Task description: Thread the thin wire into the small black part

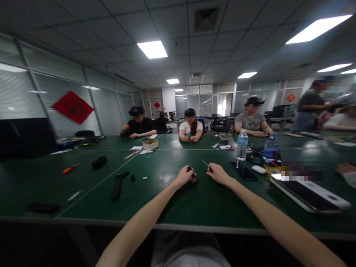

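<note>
Our left hand (185,176) grips a small black part (190,169); our right hand (218,174), apart, holds a thin silver-shafted tool (205,163). Work seems unfinished.

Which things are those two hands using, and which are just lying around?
In use, it seems:
small black piece, in the left hand
thin tool, in the right hand

Apparently just lying around:
orange-handled tool
dark phone
white rounded object
small open box

2 plastic bottles (242,145) stand on the green surface (164,160), near a dark phone (244,172) and a white mouse (259,169). Farther back sits an open box (150,145) beside loose papers (136,148). 1 large red diamond decoration (72,107) hangs on the glass partition (108,97) at left.
</note>
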{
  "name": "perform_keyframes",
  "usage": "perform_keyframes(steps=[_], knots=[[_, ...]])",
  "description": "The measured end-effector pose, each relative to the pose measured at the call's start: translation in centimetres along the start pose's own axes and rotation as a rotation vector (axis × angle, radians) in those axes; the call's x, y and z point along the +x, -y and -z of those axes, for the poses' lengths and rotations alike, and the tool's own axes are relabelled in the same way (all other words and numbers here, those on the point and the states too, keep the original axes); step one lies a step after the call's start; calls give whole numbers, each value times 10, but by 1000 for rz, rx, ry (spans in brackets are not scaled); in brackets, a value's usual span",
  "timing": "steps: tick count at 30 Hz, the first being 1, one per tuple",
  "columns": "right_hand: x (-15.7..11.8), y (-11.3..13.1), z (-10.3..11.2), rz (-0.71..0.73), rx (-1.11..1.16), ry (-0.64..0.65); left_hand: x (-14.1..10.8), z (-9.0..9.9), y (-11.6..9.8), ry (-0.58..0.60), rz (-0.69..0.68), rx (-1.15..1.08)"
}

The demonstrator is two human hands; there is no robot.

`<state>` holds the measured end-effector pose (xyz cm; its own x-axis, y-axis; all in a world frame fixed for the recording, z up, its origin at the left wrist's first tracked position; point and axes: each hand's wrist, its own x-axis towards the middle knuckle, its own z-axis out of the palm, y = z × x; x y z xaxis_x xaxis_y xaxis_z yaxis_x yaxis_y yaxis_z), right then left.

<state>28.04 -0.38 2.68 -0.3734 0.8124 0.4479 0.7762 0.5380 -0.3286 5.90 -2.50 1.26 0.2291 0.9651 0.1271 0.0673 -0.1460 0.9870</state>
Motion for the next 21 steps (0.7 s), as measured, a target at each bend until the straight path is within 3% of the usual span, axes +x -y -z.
perform_keyframes(steps=[7,11,21], knots=[[-10,27,-10,127,88,37,2,-1,5,-17,-55,7],[-12,32,-10,126,87,80,0,-2,2,-5,-61,35],[-14,30,-4,123,68,-37,2,-3,5,25,-80,113]])
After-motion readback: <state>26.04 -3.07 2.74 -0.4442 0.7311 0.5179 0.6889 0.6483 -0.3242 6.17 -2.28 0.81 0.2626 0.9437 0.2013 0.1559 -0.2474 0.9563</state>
